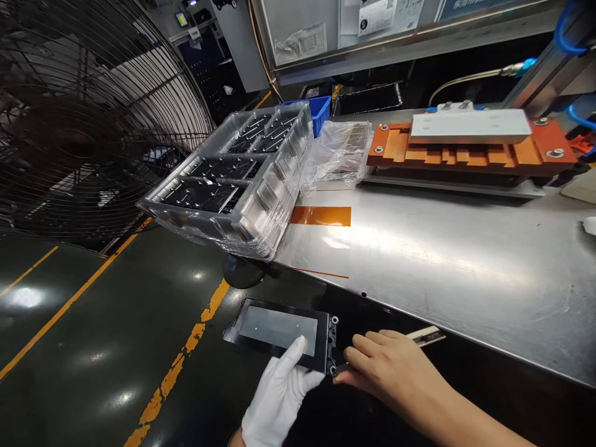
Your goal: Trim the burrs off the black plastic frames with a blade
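My left hand (282, 394), in a white glove, grips a flat black part (321, 341) from below. Its thumb lies on the grey rectangular panel (274, 329) set in the part's face. Metal-ringed holes line the part's right end. My right hand (386, 366) is bare and closed around a slim tool with a pale end (426, 336), which sticks out behind the knuckles. The tool's dark front end reaches the lower right corner of the black part; whether they touch is hard to tell. Both hands are in front of the steel table's edge.
Stacked clear trays (261, 217) with black parts stand at the steel table's (419, 248) left end. An amber film strip (326, 216) lies nearby. Behind are plastic bags (338, 149), a blue bin (320, 112) and an orange fixture (395, 146). A large fan (93, 124) is at left.
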`<state>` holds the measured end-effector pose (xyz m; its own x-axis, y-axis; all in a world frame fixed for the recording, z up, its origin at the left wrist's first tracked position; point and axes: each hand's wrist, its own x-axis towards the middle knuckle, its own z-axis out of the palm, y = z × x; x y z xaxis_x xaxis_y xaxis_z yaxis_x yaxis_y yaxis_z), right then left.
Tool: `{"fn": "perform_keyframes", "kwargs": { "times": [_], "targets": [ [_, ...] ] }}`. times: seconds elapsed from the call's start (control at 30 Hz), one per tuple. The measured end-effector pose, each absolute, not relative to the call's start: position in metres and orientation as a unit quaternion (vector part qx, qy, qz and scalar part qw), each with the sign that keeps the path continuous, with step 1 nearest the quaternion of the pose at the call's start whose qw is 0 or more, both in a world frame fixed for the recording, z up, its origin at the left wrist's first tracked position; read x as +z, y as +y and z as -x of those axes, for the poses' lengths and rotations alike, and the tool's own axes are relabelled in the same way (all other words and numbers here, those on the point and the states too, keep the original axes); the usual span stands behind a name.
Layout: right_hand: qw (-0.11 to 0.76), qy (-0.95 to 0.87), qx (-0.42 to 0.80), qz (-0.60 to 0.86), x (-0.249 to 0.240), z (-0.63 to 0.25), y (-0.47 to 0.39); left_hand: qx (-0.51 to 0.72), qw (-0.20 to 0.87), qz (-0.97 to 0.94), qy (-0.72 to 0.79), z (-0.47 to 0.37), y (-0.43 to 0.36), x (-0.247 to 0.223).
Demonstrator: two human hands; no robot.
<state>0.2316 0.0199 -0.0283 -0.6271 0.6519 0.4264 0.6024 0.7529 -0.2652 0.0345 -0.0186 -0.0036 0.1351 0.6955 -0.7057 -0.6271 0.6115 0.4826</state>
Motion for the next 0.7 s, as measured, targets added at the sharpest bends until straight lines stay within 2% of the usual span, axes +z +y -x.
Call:
{"fn": "perform_keyframes", "kwargs": {
  "times": [0.23, 0.6, 0.7],
  "targets": [
    [0.227, -0.912, 0.084, 0.332, -0.032, -0.234, 0.017, 0.427, 0.786, -0.028, 0.446, -0.031, -0.018, -0.008],
    [0.244, -0.894, 0.1, 0.362, -0.026, -0.238, 0.018, 0.46, 0.775, 0.017, 0.433, -0.043, -0.02, 0.001],
    [0.248, -0.885, 0.098, 0.382, -0.028, -0.239, 0.018, 0.491, 0.737, 0.027, 0.464, -0.051, -0.022, 0.007]
  ]
}}
